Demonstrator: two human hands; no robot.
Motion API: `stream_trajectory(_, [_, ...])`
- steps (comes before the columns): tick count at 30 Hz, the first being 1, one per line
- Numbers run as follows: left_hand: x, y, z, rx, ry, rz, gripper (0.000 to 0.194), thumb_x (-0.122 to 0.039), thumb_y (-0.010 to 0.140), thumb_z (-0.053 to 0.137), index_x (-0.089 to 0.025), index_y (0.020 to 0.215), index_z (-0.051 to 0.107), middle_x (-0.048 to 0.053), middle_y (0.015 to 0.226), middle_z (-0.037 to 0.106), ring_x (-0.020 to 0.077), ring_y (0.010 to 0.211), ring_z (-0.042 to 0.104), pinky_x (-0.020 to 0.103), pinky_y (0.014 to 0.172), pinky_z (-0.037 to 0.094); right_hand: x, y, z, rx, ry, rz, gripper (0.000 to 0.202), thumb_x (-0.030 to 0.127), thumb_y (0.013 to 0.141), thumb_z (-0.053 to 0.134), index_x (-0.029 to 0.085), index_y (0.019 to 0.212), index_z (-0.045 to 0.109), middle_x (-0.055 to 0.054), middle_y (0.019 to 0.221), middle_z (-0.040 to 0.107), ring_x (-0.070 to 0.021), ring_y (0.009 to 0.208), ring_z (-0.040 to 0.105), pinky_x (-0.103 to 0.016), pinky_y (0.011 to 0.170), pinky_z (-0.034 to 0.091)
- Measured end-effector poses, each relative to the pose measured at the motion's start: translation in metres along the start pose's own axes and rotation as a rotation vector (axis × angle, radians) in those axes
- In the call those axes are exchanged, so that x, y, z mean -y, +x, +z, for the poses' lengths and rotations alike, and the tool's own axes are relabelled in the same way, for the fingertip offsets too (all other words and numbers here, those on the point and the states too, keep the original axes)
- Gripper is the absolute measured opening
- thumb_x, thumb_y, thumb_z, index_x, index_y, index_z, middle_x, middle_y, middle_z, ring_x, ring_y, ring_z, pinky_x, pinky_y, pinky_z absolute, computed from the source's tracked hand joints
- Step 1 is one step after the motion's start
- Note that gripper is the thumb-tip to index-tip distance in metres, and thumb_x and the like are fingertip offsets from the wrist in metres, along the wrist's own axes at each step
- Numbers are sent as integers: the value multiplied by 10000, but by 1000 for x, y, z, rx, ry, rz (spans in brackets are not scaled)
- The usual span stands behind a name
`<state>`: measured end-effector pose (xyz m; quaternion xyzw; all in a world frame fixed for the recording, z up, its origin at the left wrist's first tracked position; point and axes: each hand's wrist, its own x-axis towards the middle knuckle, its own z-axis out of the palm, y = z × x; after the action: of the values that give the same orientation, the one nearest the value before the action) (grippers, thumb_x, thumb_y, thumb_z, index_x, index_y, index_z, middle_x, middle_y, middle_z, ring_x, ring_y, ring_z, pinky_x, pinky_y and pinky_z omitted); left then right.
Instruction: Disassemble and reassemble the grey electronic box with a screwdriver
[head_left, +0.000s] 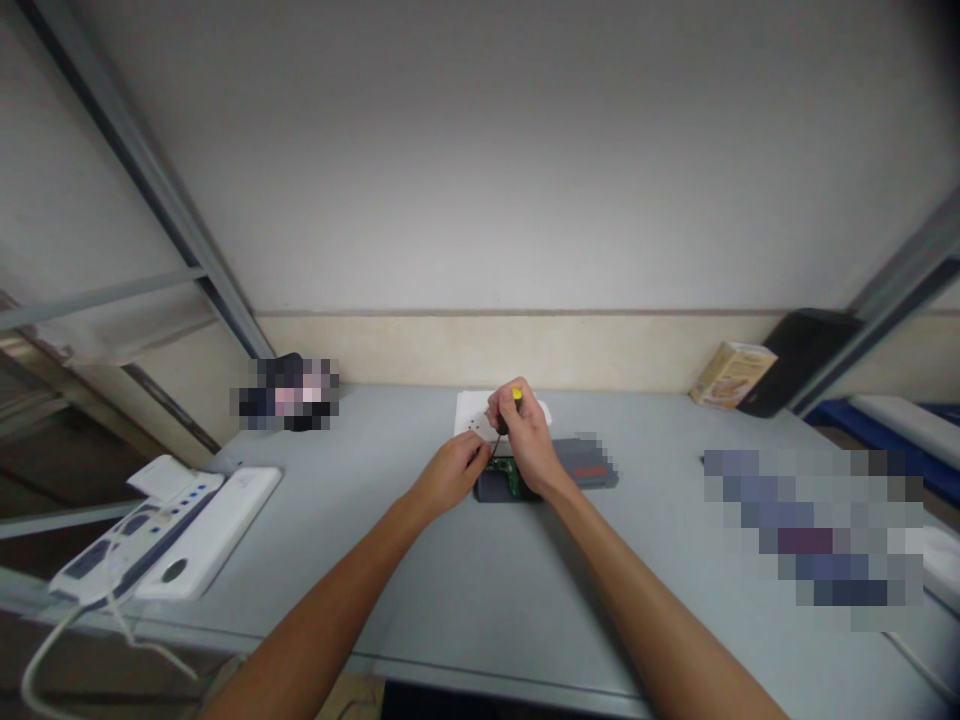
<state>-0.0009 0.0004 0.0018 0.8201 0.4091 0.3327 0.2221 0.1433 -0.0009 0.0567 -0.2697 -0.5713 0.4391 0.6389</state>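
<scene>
Centrally, we list: one green circuit board (pixel 514 478) over a dark flat piece (pixel 493 490), on a grey tabletop (pixel 330 470); one slim-shafted screwdriver (pixel 517 395), black handle, yellow cap, gripped in the right hand (pixel 529 430); one left hand (pixel 454 472), fingers drawn narrow beside the shaft, contents unclear to us. Risk, we judge: the slanted shaft slipping under pressure, scratching the board or jabbing those fingers. Room: grey surface toward the front edge; white power strip (pixel 161 520) well apart, left.

Head cam, looking fwd & down over nearby desk (pixel 465 600)
</scene>
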Motion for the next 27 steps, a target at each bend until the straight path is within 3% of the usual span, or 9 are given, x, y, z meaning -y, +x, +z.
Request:
stream_trajectory(3, [0, 0, 0, 3, 11, -7, 281, -251, 1017, 440, -168, 794, 590, 28, 809, 623, 156, 726, 557, 262, 680, 397, 3, 0, 0, 49, 15, 27, 280, 470, 1009, 497, 233, 861, 476, 37, 712, 502, -121, 639, 480, -264, 629, 369])
stream_trajectory(9, [0, 0, 1, 5, -7, -12, 269, -261, 1020, 440, -173, 830, 608, 29, 802, 629, 161, 723, 558, 266, 692, 412, 2, 1, 1, 46, 38, 57, 308, 507, 988, 520, 240, 848, 457, 63, 651, 376, -114, 566, 344, -253, 536, 273])
stream_trajectory(16, [-1, 1, 0, 19, -7, -24, 264, -255, 1014, 450, -174, 822, 611, 31, 817, 647, 164, 731, 574, 261, 688, 422, 3, -1, 1, 40, 34, 60, 352, 568, 964, 523, 244, 844, 454, 54, 660, 377, -127, 585, 345, -264, 556, 281])
stream_trajectory(23, [1, 0, 2, 5, -6, -20, 274, -269, 1017, 437, -175, 828, 612, 30, 808, 636, 163, 723, 561, 264, 692, 412, -4, 1, 1, 8, 42, 41, 287, 504, 989, 522, 244, 876, 471, 56, 670, 390, -123, 594, 355, -260, 566, 287])
stream_trajectory(27, [3, -1, 2, 10, 19, -22, 284, -284, 1018, 434, -173, 803, 583, 19, 800, 615, 152, 717, 541, 255, 664, 387, -7, 5, 0, -21, 122, 73, 296, 540, 1004, 449, 257, 1005, 539, 47, 692, 412, -130, 594, 382, -263, 575, 308])
